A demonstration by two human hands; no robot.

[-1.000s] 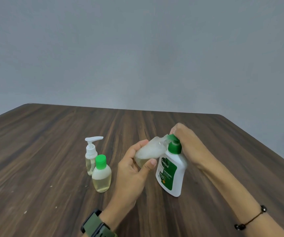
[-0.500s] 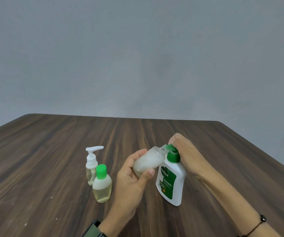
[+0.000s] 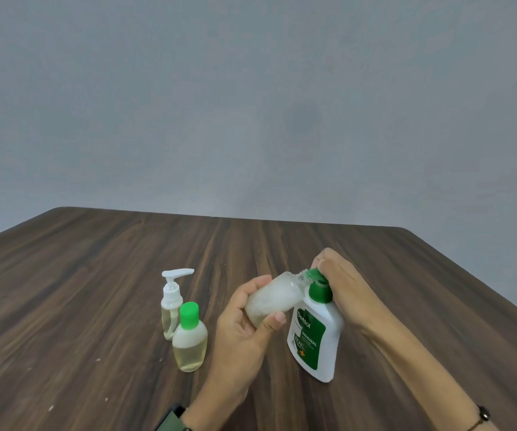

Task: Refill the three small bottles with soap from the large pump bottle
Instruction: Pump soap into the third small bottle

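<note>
- Three small bottles are in view, plus one large pump bottle [image 3: 313, 340], all over a dark wood-grain table [image 3: 95, 275].
- The left hand [image 3: 244, 325] grasps one small bottle, the frosted bottle [image 3: 274, 298], with fingers curled behind it and the thumb across its front. It is lifted off the table and tilted, its open threaded neck pointing up and to the right.
- That open neck sits right against the green pump top [image 3: 319, 284] of the large pump bottle; whether soap is flowing I cannot tell.
- The right hand [image 3: 344, 290] wraps over the pump top from above and behind, fingers curled down on it. The large pump bottle is white with a green label, rests on the table and leans to the left.
- The two hands are close together, with the frosted bottle and the pump top between them.
- Two more small bottles stand upright on the table to the left of the left hand, apart from it: the green-capped bottle [image 3: 189, 340], partly filled with pale yellow liquid, and just behind it the white-pump bottle [image 3: 170, 306], also holding pale liquid. The two appear to touch or nearly touch.
- One dark green watch [image 3: 170, 421] is on the left wrist, and one thin dark bracelet [image 3: 481, 418] on the right wrist.
</note>
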